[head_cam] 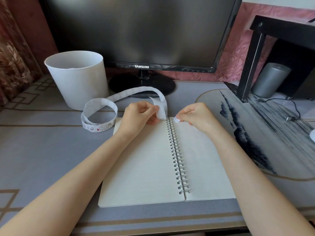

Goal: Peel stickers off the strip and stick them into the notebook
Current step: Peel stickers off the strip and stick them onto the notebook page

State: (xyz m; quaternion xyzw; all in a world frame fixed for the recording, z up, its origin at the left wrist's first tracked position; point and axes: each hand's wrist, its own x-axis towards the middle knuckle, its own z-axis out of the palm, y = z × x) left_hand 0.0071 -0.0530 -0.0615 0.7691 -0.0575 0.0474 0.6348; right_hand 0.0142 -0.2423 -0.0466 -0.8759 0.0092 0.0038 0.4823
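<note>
An open spiral notebook lies flat on the table with two blank pages. A long white sticker strip loops from beside the bin across to the notebook's top. My left hand pinches the strip's end over the top of the left page. My right hand pinches a small round sticker just right of the spiral binding, at the top of the right page. The sticker is separate from the strip.
A white bin stands at the back left. A black monitor on its stand sits behind the notebook. A patterned mat, a black shelf, a grey cylinder and a cable are on the right.
</note>
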